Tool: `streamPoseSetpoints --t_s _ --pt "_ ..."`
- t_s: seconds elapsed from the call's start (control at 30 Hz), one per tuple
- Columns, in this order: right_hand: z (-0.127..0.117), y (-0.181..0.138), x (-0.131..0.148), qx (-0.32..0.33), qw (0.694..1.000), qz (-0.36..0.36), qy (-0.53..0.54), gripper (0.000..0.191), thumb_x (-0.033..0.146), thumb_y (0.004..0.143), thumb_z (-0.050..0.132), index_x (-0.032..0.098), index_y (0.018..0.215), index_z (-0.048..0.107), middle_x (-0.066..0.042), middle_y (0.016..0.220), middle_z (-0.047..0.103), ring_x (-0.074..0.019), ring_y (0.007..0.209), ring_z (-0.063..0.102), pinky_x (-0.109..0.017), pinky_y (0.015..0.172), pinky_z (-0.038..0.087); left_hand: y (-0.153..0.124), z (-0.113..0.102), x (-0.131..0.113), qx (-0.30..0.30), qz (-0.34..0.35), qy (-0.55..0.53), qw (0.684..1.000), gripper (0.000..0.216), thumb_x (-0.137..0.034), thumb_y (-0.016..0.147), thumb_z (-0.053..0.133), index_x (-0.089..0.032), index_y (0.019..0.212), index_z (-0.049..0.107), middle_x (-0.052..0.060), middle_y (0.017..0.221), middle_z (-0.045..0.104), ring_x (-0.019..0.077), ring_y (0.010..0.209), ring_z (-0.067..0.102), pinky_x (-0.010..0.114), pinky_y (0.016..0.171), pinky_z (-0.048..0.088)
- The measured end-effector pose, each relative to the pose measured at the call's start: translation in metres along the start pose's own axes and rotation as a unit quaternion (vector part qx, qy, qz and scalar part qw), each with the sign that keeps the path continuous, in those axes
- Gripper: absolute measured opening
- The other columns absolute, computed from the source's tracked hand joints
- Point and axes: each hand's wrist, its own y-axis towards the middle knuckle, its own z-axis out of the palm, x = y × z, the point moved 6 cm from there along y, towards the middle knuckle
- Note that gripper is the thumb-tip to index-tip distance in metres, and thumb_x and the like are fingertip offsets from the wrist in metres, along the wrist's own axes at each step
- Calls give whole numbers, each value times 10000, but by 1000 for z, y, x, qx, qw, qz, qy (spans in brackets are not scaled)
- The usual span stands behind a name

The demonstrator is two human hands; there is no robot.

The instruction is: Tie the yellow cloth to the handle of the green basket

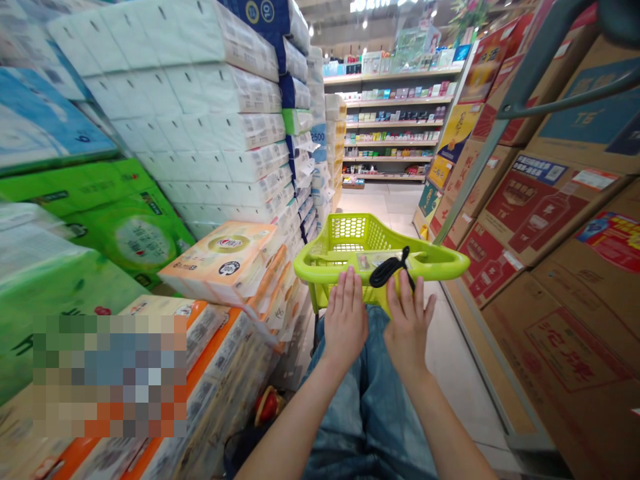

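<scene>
A yellow-green plastic shopping cart [315,268] stands directly in front of me, its basket with honeycomb-like holes. My left hand [346,327] is at the near edge of its handle, palm down, the fingers stretched forward and side by side. To its right, my right hand [406,327] reaches the same handle with its fingers spread. A bundled black cord [387,269] lies over the handle by the right fingertips; whether they touch it I cannot tell. Neither hand is wrapped round the bar. The part of the basket I can see shows no goods.
White tissue packs [190,100] are stacked high on the left, with orange packs [225,250] jutting low beside the cart. Cardboard cartons [530,207] and a grey metal frame [473,170] line the right. Tiled floor leads to stocked shelves [395,123].
</scene>
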Motion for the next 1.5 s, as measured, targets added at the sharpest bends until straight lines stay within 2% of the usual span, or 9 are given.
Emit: streamPoseSetpoints --t_s 0.13,0.23,0.5,0.63,0.77,1.03,1.2,1.37,1.5 --pt "-7 -5 -57 -31 996 81 -15 880 46 762 391 231 1586 142 -126 1637 231 -314 1531 89 -666 1160 167 1 1 -2 -9 -5 -2 1000 646 -173 930 453 -46 1528 244 193 1601 285 269 1516 158 452 1192 312" --pt "-10 -5 -67 -39 993 109 3 899 44 740 382 233 1585 143 -114 1650 190 -312 1533 72 -676 1151 185 2 1 -4 -16 -11 -6 1000 649 -172 930 452 -43 1529 237 198 1592 304 272 1513 172 453 1187 318" --pt "4 5 26 -6 997 27 71 798 55 858 349 214 1591 75 -134 1653 169 -304 1535 32 -649 1154 257 0 1 -1 -10 -5 8 1000 648 -131 922 434 -45 1534 239 202 1589 311 266 1509 198 455 1174 353" --pt "7 4 39 2 998 -31 56 770 53 882 361 225 1589 110 -124 1628 264 -286 1534 76 -620 1170 252 0 1 1 1 5 9 1000 626 -110 917 406 -56 1526 275 192 1588 318 273 1505 210 465 1159 379" --pt "3 0 7 -4 999 -43 16 786 38 864 374 241 1585 138 -116 1618 294 -267 1536 69 -618 1189 183 0 0 0 -2 0 -8 1000 663 -166 926 446 -26 1534 222 208 1593 290 272 1518 148 470 1186 326" --pt "-11 -4 -74 -49 995 92 3 869 23 765 388 231 1580 171 -130 1637 228 -297 1530 109 -645 1172 191 1 2 -3 -9 -5 -4 1000 686 -173 934 459 -27 1543 180 208 1591 289 271 1517 136 464 1193 310" --pt "-7 0 -34 -61 990 109 71 855 38 798 343 208 1591 72 -129 1664 107 -313 1535 23 -681 1146 221 1 1 -2 -13 -11 -18 1000 692 -168 934 443 -43 1551 158 209 1594 282 275 1512 171 476 1186 317" --pt "6 4 34 -10 997 3 80 804 51 865 362 214 1592 59 -133 1654 165 -311 1534 42 -646 1156 269 -1 1 1 -11 -7 1 1000 633 -116 930 400 -79 1541 239 187 1589 318 261 1496 245 460 1171 355" --pt "7 1 34 -9 998 -43 54 783 42 884 374 230 1590 92 -116 1628 267 -277 1536 62 -617 1178 244 -1 2 2 -1 -1 -4 1000 599 -131 929 411 -61 1515 301 187 1592 311 264 1504 221 455 1174 349"
